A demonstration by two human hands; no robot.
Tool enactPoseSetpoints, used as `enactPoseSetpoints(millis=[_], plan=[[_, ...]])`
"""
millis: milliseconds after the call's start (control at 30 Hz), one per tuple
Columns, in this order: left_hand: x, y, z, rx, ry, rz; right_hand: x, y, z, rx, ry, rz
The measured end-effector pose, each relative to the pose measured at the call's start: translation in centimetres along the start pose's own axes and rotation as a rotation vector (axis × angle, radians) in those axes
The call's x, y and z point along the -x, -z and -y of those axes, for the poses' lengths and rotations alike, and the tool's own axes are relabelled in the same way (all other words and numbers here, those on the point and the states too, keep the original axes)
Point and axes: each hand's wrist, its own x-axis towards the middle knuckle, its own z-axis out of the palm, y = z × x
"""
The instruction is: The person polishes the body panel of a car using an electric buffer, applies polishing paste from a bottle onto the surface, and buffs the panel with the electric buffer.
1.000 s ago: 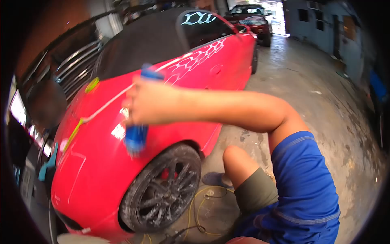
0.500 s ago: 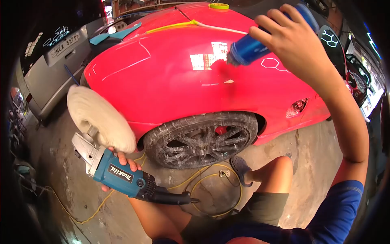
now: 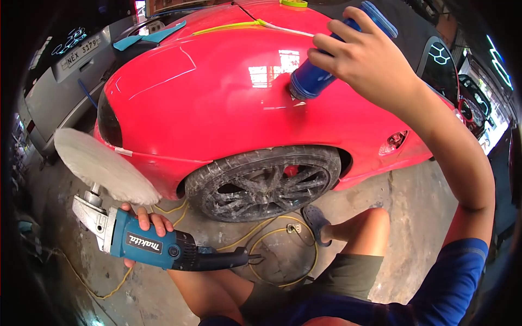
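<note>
A red car is filling the space beyond both hands, its glossy panel spreading out beneath the right hand. Its dusty wheel is standing to the right of the left hand and a little higher. The right arm is rising from a blue sleeve and bending at the elbow, with the forearm slanting up and leftward and the back of the hand facing the camera.

A teal polisher is resting in the left hand, which is gripping its body, fingers curling over the far side. Its long axis is running nearly level, the metal head pointing left of that hand and the dark handle dipping slightly to the right. Above the left hand, the round white pad is sloping down rightward; whether it is touching the car cannot be told.

The right hand is closing its fingers around a blue bottle. The bottle is slanting from above the knuckles to below and left of them, its tip pointing down at the panel; contact there is too unclear to tell. Beyond that hand, up and left, a yellow-green tape roll is sitting on the car.
</note>
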Motion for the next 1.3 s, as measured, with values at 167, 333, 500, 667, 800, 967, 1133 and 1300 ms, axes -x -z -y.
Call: enactPoseSetpoints(millis=[167, 333, 500, 667, 800, 967, 1133, 1300], plan=[[-0.1, 0.0, 0.1, 0.036, 0.035, 0.018, -0.1, -0.6, -2.8, 0.083, -0.017, 0.057], [-0.1, -0.3, 0.0, 0.032, 0.058, 0.007, 2.3, -3.3, -3.1, 0.068, -0.151, 0.155], [-0.1, -0.4, -0.2, 0.009, 0.067, -0.001, 6.1, -2.2, -1.9, -0.007, -0.131, 0.182], [0.0, -0.6, -0.6, -0.009, 0.089, -0.013, 9.9, -2.6, -2.1, -0.062, -0.154, 0.361], [0.3, -0.5, -0.6, -0.009, 0.082, -0.02, 12.4, -5.1, -4.7, -0.015, -0.294, 0.428], [0.2, -0.3, -0.9, -0.013, 0.076, -0.004, 16.6, -6.4, -5.4, -0.118, -0.396, 0.55], [0.0, -0.5, -0.1, 0.035, 0.025, 0.004, 15.6, -4.7, -5.5, -0.284, -0.482, 0.285], [-0.3, -0.5, 0.2, 0.07, 0.011, 0.042, 6.4, -6.2, -8.7, -0.168, -0.37, -0.031]])
